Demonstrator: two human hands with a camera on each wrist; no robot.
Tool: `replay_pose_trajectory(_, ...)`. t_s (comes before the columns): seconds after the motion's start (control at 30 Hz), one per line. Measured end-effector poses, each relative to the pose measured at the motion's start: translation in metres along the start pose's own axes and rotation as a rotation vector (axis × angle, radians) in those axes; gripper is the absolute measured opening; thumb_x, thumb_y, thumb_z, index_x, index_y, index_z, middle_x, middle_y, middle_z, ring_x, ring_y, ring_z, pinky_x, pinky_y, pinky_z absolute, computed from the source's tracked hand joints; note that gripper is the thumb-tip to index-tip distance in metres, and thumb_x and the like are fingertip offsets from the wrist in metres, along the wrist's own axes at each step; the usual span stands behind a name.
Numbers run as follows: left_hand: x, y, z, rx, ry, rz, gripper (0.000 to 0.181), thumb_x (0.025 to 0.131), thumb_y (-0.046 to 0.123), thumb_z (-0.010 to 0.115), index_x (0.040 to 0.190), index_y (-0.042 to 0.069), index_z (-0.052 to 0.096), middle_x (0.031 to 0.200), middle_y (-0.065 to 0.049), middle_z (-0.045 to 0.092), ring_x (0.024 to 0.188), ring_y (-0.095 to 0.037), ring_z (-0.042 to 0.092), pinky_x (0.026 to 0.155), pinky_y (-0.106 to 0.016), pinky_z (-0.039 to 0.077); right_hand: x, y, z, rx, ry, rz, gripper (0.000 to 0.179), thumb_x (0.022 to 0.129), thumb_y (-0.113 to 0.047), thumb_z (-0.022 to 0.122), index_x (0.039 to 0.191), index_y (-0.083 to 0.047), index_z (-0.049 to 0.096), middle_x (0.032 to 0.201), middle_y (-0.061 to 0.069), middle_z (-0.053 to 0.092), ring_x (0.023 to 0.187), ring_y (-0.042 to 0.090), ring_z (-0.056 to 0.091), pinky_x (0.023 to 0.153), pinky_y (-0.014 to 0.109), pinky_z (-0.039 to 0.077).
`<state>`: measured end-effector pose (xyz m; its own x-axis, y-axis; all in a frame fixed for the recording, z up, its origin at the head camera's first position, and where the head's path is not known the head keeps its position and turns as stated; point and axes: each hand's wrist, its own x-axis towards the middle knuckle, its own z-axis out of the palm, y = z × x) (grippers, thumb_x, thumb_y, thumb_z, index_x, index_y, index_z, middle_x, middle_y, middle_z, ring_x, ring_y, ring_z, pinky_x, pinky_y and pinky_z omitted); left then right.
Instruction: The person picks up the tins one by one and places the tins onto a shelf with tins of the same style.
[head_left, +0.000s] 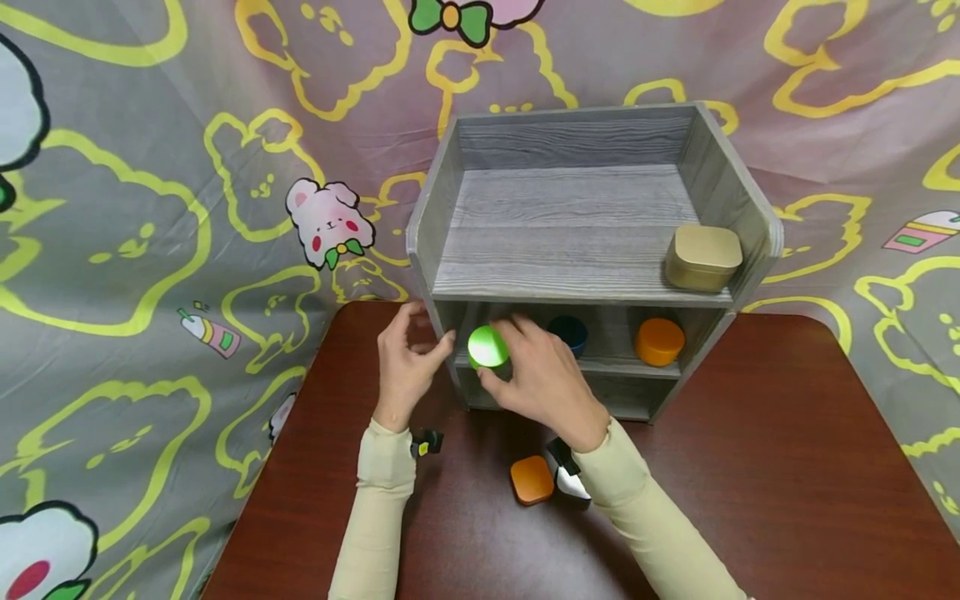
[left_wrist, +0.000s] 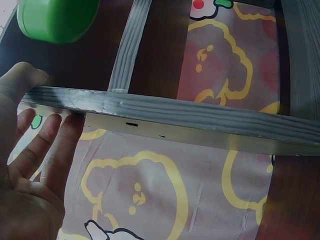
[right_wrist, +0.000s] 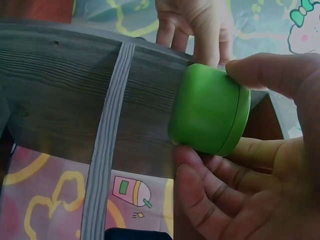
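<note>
A green tin (head_left: pixel 488 347) with rounded corners is held in my right hand (head_left: pixel 546 379), at the left front of the shelf unit's middle level. In the right wrist view the thumb lies on one side of the green tin (right_wrist: pixel 205 110) and the fingers on the other. My left hand (head_left: pixel 405 362) grips the left side panel of the grey wooden shelf unit (head_left: pixel 438 217). In the left wrist view its thumb is on the inner side of the panel edge (left_wrist: pixel 150 107), its fingers along the outer side.
A gold tin (head_left: pixel 703 258) stands on the top level at right. The level below holds a dark blue tin (head_left: pixel 568 335) and an orange tin (head_left: pixel 660 342). On the brown table (head_left: pixel 787 467) lie an orange square tin (head_left: pixel 532 481) and a white object (head_left: pixel 572 483), partly hidden by the right wrist.
</note>
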<state>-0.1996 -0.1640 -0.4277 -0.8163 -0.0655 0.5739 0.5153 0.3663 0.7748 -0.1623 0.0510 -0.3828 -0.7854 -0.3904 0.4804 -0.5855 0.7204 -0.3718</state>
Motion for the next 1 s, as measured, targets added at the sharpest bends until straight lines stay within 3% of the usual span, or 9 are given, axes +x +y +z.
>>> replay_pose_trajectory(0.27,0.000,0.003,0.002,0.012,0.003,-0.042,0.043,0.083,-0.005,0.081,0.122,-0.002,0.065,0.107,-0.023,0.072,0.092,-0.019,0.069,0.066,-0.010,0.057,0.016,0.002,0.002,-0.002,-0.024,0.026,0.037,0.086,-0.030,0.079,0.116,-0.009,0.070,0.101,0.008,0.068,0.066,0.020,0.059,0.057,0.036,0.054)
replay_pose_trajectory(0.43,-0.001,0.022,0.000,0.005,-0.002,-0.041,0.040,0.084,-0.005,0.079,0.121,-0.004,0.065,0.107,-0.024,0.072,0.092,-0.024,0.070,0.067,-0.011,0.058,0.022,0.002,0.007,-0.026,-0.052,0.046,0.025,0.087,-0.030,0.076,0.104,-0.013,0.068,0.088,0.003,0.060,0.061,0.018,0.054,0.052,0.033,0.047)
replay_pose_trajectory(0.53,0.000,0.019,0.000,0.001,0.001,-0.027,0.040,0.084,-0.002,0.081,0.121,0.000,0.066,0.107,-0.019,0.074,0.093,-0.022,0.071,0.067,-0.013,0.059,0.025,0.003,0.010,-0.035,-0.058,0.050,0.025,0.087,-0.030,0.076,0.103,-0.014,0.066,0.086,0.003,0.058,0.063,0.019,0.054,0.052,0.034,0.046)
replay_pose_trajectory(0.67,0.001,0.001,0.001,-0.011,-0.002,-0.005,0.041,0.084,0.004,0.083,0.122,0.007,0.067,0.107,-0.013,0.075,0.092,-0.019,0.071,0.066,-0.017,0.061,0.028,0.006,0.014,-0.038,-0.047,0.044,0.026,0.087,-0.029,0.076,0.105,-0.012,0.066,0.086,0.004,0.058,0.066,0.021,0.055,0.054,0.036,0.046)
replay_pose_trajectory(1.0,0.001,-0.001,0.000,-0.017,-0.003,-0.001,0.040,0.085,0.007,0.083,0.122,0.007,0.067,0.106,-0.012,0.075,0.092,-0.016,0.071,0.067,-0.018,0.062,0.035,0.008,0.020,-0.034,-0.114,0.085,0.032,0.087,-0.027,0.074,0.114,-0.011,0.064,0.087,0.005,0.055,0.068,0.021,0.052,0.053,0.032,0.040)
